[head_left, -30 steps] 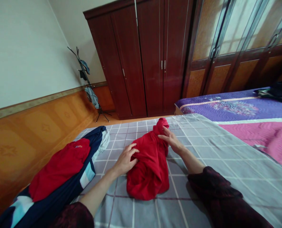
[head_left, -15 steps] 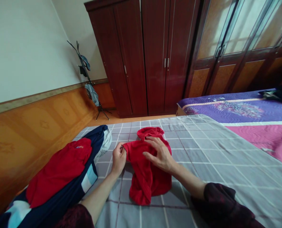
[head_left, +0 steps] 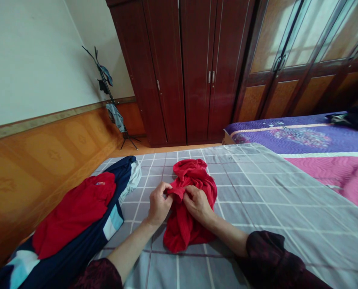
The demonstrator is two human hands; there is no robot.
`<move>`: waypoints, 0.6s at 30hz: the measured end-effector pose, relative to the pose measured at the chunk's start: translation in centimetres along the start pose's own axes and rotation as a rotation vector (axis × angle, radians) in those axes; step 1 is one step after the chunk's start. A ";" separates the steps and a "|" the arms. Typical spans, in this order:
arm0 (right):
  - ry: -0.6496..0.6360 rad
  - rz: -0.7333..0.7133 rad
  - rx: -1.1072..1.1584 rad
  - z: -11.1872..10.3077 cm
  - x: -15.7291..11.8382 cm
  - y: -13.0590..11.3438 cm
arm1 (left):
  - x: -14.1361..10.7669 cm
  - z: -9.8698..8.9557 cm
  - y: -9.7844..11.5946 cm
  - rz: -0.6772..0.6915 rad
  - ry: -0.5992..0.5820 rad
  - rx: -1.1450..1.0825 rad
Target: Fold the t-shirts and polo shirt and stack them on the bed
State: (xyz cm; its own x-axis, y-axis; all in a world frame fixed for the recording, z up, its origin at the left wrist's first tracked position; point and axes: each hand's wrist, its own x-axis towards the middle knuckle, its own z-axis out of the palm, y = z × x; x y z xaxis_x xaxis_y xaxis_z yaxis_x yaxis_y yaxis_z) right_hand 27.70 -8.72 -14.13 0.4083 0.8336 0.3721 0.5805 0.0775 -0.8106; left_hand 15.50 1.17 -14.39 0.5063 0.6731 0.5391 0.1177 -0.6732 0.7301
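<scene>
A crumpled red garment (head_left: 193, 172) lies on the grey checked bedsheet (head_left: 245, 192) in front of me; it looks like a long-sleeved top, though its exact kind is hard to tell. My left hand (head_left: 160, 204) pinches the left end of a narrow part of it, perhaps a sleeve end. Close beside it, my right hand (head_left: 198, 204) grips the same part with thumb and fingers. Between the two hands the cloth is bunched and slightly raised. The rest of the garment spreads below and behind my hands.
On the left lies a folded red garment (head_left: 76, 212) over navy clothing (head_left: 118, 168) with light blue and white patches. A purple and pink bed (head_left: 317, 136) adjoins at the right. Behind stand dark red wardrobes (head_left: 193, 80) and a coat stand (head_left: 108, 88).
My right hand has gone from lying open over the red garment to gripping it beside my left hand. My left hand has moved right, and the held part has bunched up.
</scene>
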 end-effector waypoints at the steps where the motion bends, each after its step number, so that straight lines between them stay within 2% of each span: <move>1: 0.010 0.028 0.065 -0.3 0.2 -0.2 | 0.1 0.0 -0.4 0.021 0.018 0.034; 3: 0.020 0.126 0.327 -1.0 0.7 -0.8 | 0.4 0.0 -1.2 0.023 0.057 0.058; 5: 0.008 0.250 0.672 -1.8 1.2 -1.6 | 0.8 0.1 -1.9 -0.040 0.076 0.016; 7: -0.012 0.321 0.912 -2.5 1.7 -2.2 | 0.9 0.2 -2.2 -0.099 0.031 -0.058; 10: -0.006 0.343 1.045 -3.1 2.3 -2.3 | 0.8 0.6 -2.0 -0.149 -0.140 -0.201; 12: 0.011 0.364 1.075 -3.2 2.6 -1.9 | 0.7 0.7 -1.9 -0.197 -0.195 -0.276; 14: -0.026 0.396 1.095 -3.4 2.6 -1.3 | 0.6 0.5 -2.2 -0.248 -0.121 -0.313; 18: -0.279 0.408 1.031 -3.6 1.9 -0.7 | 0.8 -0.1 -3.8 -0.365 0.138 -0.381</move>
State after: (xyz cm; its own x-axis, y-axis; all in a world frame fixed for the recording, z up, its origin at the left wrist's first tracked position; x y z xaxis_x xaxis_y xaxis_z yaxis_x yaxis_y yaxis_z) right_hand 30.62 -9.14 -11.20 0.1882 0.9820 -0.0129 -0.4664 0.0778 -0.8811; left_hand 15.38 4.30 -16.64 0.3709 0.8934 0.2534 -0.0660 -0.2468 0.9668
